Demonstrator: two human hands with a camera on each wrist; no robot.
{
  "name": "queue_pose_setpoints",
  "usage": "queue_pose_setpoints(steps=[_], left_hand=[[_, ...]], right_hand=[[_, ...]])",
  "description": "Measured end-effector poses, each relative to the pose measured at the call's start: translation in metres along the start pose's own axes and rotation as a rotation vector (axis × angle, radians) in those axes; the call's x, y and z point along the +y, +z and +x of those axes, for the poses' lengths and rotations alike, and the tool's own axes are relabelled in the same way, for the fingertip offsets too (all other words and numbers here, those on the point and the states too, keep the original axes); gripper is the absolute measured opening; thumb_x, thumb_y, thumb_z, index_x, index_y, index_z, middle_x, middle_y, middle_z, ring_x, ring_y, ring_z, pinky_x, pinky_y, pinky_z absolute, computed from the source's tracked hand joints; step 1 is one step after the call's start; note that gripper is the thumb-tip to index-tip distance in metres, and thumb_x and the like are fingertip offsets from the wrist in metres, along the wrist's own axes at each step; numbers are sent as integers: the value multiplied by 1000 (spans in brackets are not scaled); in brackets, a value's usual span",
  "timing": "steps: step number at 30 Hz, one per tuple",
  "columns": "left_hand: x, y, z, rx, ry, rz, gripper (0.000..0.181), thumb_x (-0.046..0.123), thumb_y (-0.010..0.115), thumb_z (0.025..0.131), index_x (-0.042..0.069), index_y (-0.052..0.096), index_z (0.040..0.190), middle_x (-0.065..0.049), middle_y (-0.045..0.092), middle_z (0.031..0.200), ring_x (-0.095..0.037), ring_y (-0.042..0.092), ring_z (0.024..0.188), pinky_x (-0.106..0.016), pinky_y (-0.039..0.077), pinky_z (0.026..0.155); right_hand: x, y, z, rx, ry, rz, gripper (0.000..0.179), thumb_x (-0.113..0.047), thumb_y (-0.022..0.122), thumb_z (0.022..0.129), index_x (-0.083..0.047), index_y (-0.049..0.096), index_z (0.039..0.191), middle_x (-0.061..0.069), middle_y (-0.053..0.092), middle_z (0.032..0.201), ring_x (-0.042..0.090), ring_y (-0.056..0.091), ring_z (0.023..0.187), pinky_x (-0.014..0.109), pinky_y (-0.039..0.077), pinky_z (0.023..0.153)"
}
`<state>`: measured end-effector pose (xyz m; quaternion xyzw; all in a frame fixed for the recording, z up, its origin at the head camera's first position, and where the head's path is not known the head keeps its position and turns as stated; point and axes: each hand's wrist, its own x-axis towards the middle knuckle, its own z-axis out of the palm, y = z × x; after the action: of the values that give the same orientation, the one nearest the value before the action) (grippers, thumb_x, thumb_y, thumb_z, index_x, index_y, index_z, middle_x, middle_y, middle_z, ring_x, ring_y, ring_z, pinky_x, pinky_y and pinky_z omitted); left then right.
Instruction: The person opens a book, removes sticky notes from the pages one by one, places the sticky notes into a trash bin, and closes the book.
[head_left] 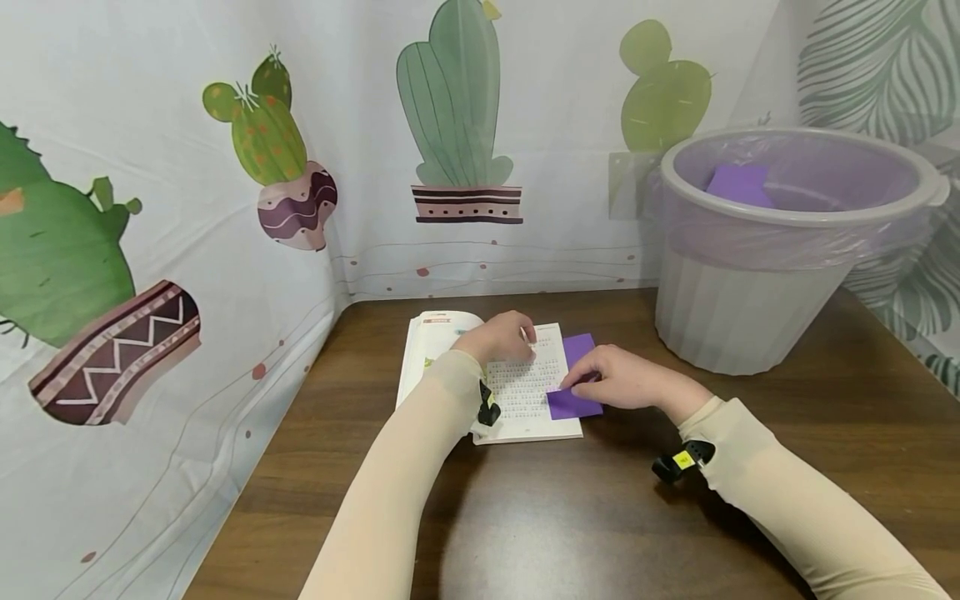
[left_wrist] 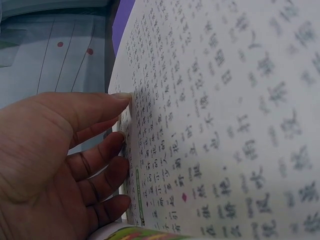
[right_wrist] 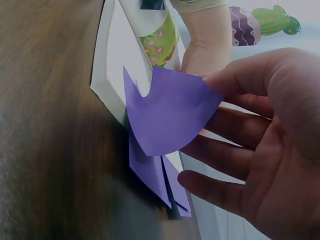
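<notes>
An open book (head_left: 525, 421) with printed pages lies on the table. My left hand (head_left: 497, 337) rests over its right page; in the left wrist view its thumb and loosely bent fingertips touch the page (left_wrist: 200, 100) near the edge. Between thumb and fingers, my right hand (head_left: 618, 379) pinches a piece of purple paper (right_wrist: 170, 112) with a notched, curved outline. That piece overlaps the page's lower right corner in the head view. More purple paper (head_left: 577, 346) pokes out past the book's right side, partly hidden by the page.
A pale waste bin (head_left: 738, 308) with a translucent purple liner stands at the right rear of the brown table (head_left: 555, 517). Some purple paper (head_left: 738, 183) shows inside it. A cactus-print cloth (head_left: 360, 150) hangs behind and to the left. Each wrist carries a black strap.
</notes>
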<state>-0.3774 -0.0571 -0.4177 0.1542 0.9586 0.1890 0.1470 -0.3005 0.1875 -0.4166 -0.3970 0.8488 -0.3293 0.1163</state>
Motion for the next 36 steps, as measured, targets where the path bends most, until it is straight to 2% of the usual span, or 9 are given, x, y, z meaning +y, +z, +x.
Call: queue_pose_setpoints(steps=[8,23,36], left_hand=[[1,-1,-2,6,9,-1,24,24,78,86,19,70,108,1,67,107,-19,62,101,-42,52,94],[3,0,-3,5,-7,19,27,25,78,86,18,70,111,0,67,108,-20,62,100,-42,52,94],[3,-1,-1,3,-17,30,25,26,78,88,19,70,111,0,67,106,-20,62,100,-43,51,96]], right_hand=[[-3,0,-1,-13,-36,10,18,-12,67,95,-14,82,105,-4,79,101,7,67,89,24,56,83],[-15,-3,-6,-35,-112,45,17,-10,67,95,-11,82,103,0,80,98,6,63,84,23,55,80],[-32,-4,-12,-96,-101,80,19,-8,66,95,-12,81,104,6,79,97,5,63,79,25,57,75]])
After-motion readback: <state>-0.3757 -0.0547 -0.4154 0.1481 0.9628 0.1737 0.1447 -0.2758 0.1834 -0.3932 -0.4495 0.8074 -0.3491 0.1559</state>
